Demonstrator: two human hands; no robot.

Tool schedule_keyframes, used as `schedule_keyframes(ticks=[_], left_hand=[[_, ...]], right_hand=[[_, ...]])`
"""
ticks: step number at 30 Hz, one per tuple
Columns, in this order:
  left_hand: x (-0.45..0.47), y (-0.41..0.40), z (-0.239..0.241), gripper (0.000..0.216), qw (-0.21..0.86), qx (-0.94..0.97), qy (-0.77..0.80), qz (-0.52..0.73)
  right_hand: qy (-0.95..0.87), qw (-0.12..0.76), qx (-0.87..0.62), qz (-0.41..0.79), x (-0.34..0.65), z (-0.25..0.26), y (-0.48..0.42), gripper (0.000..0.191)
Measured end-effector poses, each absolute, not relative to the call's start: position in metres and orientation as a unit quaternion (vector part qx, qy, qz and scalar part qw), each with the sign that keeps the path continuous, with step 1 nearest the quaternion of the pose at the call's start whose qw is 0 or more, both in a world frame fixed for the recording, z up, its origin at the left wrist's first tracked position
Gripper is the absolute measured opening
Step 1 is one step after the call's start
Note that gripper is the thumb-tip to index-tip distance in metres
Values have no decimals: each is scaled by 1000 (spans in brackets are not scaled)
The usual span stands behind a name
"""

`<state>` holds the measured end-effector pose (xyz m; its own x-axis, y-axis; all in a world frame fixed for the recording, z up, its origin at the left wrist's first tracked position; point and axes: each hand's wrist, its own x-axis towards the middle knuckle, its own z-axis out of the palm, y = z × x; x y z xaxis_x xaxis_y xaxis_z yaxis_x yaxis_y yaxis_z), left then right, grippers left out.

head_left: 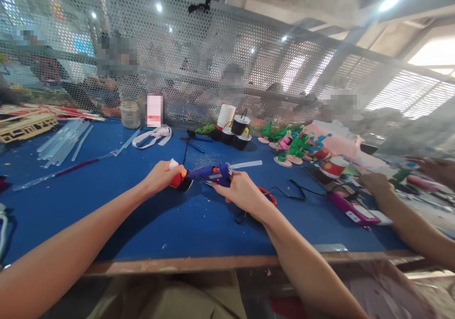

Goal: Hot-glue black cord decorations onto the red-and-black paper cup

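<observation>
Blue table (pixel 106 214), wooden front edge, perforated mesh screen (pixel 213 72) along the back. The left hand (pixel 161 177) is closed around a small red cup (pixel 177 179) with a white end and a dark rim, held on its side just above the table near the middle. The right hand (pixel 241 191) is wrapped round the handle of a blue glue gun (pixel 213 173), whose nozzle points left and meets the cup's dark end. Whether it actually touches cannot be told. A clear glue stick (pixel 247 165) projects from the back of the gun, and a black cord (pixel 287 191) trails off to the right past a red loop handle (pixel 268 195). The cup looks light and thin-walled, so likely easy to dent. It is best held around the body, fingers kept back from the rim where the glue goes. The gun is rigid plastic and looks easy to manage in one hand. Its tip is probably hot, so hold the handle only. Loose clear sticks (pixel 66 141) lie far left and a jar (pixel 130 114) stands by the screen. Black and white pots (pixel 234 124) sit behind the gun, with green and pink craft pieces (pixel 291 146) to their right. A co-worker's hand (pixel 375 182) rests at far right beside a pink device (pixel 350 207), well apart from the cup.
</observation>
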<state>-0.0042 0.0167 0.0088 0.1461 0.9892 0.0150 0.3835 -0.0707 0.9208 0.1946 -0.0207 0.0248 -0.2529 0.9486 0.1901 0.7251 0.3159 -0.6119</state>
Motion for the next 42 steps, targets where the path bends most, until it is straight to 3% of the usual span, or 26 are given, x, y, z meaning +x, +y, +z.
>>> schedule_keyframes(ticks=[6, 25, 31, 35, 38, 42], left_hand=[[-6, 17, 8, 26, 413, 650, 526, 361], [-8, 19, 6, 28, 385, 670, 532, 348], [-8, 18, 7, 30, 377, 672, 536, 346], [-9, 20, 6, 31, 370, 679, 529, 349], [-10, 20, 6, 32, 352, 684, 532, 354], [-11, 18, 7, 35, 332, 699, 527, 351]], right_hand=[[-720, 264, -567, 301, 200, 27, -12, 19], [-700, 294, -559, 333, 199, 22, 1, 21], [-674, 334, -525, 399, 201, 17, 9, 16], [-653, 378, -599, 267, 213, 10, 28, 25], [-659, 288, -683, 129, 223, 6, 44, 32], [-641, 223, -725, 114, 229, -2, 62, 35]])
